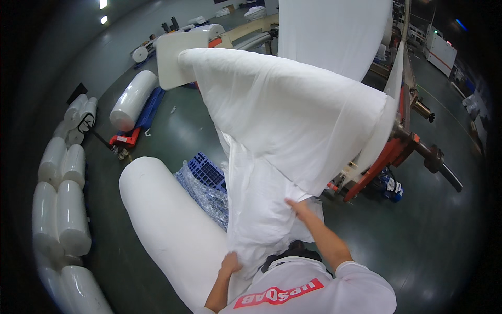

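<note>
A wide sheet of white fabric (pixel 293 115) hangs off a large roll on a machine and falls in folds in front of me. My right hand (pixel 297 206) pinches the hanging fabric at its lower fold. Lower down, my left hand (pixel 230 261) grips the gathered fabric near my chest. A big white fabric roll (pixel 167 220) lies on the floor right beside my left arm.
A red-framed roll stand with a dark shaft (pixel 418 152) is at the right. A blue plastic pallet (pixel 206 171) lies behind the floor roll. A pallet jack (pixel 137 123) carries a wrapped roll at the left. Several wrapped white rolls (pixel 65 209) line the left edge.
</note>
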`<state>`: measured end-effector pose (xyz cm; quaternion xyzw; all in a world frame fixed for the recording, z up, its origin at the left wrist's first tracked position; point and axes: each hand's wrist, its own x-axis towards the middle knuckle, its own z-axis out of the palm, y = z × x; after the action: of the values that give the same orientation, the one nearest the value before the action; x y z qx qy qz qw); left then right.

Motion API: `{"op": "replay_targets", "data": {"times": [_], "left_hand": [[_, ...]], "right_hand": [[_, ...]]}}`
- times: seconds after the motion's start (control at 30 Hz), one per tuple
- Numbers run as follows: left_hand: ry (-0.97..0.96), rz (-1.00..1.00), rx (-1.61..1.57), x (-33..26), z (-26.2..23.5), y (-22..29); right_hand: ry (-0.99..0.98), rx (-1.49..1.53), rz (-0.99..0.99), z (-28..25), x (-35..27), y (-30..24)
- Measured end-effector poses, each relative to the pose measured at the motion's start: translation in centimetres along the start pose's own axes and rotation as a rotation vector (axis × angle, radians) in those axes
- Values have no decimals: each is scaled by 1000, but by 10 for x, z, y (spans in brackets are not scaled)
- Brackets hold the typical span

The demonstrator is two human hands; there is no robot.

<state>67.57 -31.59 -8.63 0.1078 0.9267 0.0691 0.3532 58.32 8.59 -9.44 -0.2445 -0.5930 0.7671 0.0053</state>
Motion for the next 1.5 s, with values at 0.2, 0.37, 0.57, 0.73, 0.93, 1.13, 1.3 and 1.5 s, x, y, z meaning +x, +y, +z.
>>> {"op": "replay_targets", "data": {"times": [0.2,0.37,0.57,0.73,0.93,1.13,1.3,1.5], "left_hand": [[690,455,-406,-23,-132,195],[317,169,-6,22,-102,158],[-108,-49,163,10,18,4],[-204,9,114,-23,-13,25],[609,361,-455,-6,-103,163],[390,73,-99,47,-65,110],[21,37,51,29,-4,40],[-325,245,56,1,-1,53]], "right_hand": [[-457,-421,-613,94,-89,105],[-1030,-817,-162,97,-124,80],[-320,-489,223,-1,-50,46],[103,262,38,9,-27,-18],[-421,-177,-370,74,-70,90],[-1253,-728,-163,131,-140,57],[-438,-712,184,14,-68,67],[-13,292,248,28,-42,-23]]}}
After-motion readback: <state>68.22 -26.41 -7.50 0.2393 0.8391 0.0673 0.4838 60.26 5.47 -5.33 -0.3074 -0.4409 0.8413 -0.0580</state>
